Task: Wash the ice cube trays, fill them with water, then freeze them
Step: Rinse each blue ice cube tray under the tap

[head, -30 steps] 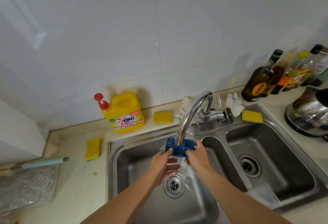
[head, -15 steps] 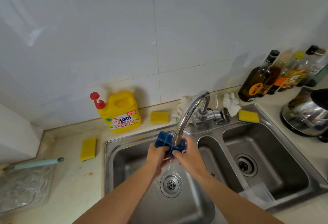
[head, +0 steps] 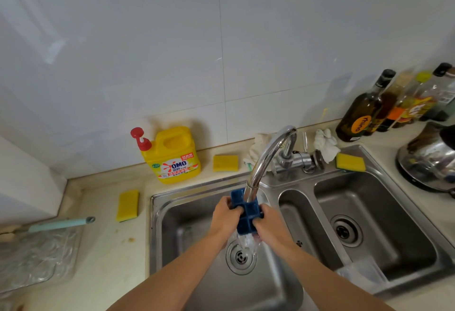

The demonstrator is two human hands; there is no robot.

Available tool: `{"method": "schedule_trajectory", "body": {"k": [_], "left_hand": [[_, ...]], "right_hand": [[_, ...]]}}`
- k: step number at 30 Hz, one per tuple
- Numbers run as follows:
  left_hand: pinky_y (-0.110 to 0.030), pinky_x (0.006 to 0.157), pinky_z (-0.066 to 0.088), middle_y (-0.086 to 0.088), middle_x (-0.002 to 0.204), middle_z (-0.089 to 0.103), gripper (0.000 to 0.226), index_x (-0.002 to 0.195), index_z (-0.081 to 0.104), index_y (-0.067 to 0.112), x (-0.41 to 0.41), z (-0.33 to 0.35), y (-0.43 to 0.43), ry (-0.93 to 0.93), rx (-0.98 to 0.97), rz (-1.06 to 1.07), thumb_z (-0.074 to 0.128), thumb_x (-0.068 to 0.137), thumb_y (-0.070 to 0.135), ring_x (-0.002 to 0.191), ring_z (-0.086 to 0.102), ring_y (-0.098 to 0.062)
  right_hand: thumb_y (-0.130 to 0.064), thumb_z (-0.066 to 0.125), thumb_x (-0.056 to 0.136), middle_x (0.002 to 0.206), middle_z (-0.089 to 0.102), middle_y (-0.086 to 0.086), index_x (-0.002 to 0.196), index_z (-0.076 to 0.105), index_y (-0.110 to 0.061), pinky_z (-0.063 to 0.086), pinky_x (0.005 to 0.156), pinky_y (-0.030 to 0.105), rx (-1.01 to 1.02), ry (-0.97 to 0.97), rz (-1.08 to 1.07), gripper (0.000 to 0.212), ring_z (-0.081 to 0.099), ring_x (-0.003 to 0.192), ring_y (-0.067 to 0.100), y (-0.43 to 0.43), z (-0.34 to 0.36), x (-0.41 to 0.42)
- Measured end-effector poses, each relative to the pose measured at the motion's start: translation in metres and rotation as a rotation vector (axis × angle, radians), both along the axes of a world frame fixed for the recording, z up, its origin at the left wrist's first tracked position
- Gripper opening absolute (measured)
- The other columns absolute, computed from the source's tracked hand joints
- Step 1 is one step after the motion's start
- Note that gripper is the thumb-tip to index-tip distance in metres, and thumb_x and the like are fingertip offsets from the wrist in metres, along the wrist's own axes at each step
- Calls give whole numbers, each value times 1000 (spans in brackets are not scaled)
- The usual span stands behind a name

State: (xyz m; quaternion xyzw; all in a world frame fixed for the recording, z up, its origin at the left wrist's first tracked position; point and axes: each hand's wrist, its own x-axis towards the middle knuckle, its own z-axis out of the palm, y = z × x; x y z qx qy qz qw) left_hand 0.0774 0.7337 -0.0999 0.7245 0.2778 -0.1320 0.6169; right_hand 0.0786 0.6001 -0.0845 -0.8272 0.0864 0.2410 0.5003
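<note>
A small dark blue ice cube tray (head: 247, 214) is under the spout of the chrome faucet (head: 268, 155), above the left basin of the steel sink (head: 157, 214). Water runs off the tray's lower end toward the drain (head: 240, 257). My left hand (head: 225, 217) grips the tray's left edge. My right hand (head: 268, 224) grips its right edge. The tray stands tilted, its long side pointing toward me, cells facing up. A clear plastic tray (head: 362, 273) lies across the sink's front right edge.
A yellow detergent jug with a red pump (head: 172, 155) stands behind the sink. Yellow sponges lie on the counter (head: 127, 205), (head: 225, 163) and on the sink rim (head: 350, 162). Bottles (head: 364, 111) and a steel kettle (head: 428, 158) crowd the right. A glass board (head: 37, 256) lies left.
The tray has turned from crosswise to lengthwise under the spout, and both hands have shifted their hold to its sides. Water now spills from its near end.
</note>
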Motion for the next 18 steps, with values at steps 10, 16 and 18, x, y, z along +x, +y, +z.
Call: {"method": "schedule_trajectory", "body": {"k": [10,16,18], "left_hand": [[-52,93,58,-11,100,77,29,107,71,17,2,-2,-12,80,-258,60,50,94,2,99,73,-30],[-55,93,57,-15,104,77,25,115,69,9,0,-7,-19,86,-377,77,55,96,2,100,73,-34],[-54,92,58,-14,104,77,27,114,70,11,0,-7,-21,86,-379,79,53,96,0,100,73,-33]], "right_hand": [[-3,54,88,75,68,6,89,60,-17,44,46,20,-69,-78,17,15,60,52,11,-4,5,1],[-6,58,87,81,68,2,86,59,-21,53,60,28,-128,-117,59,14,64,64,15,-14,4,3],[-6,58,86,81,69,4,86,60,-20,56,59,32,-132,-111,50,14,64,64,17,-16,3,4]]}}
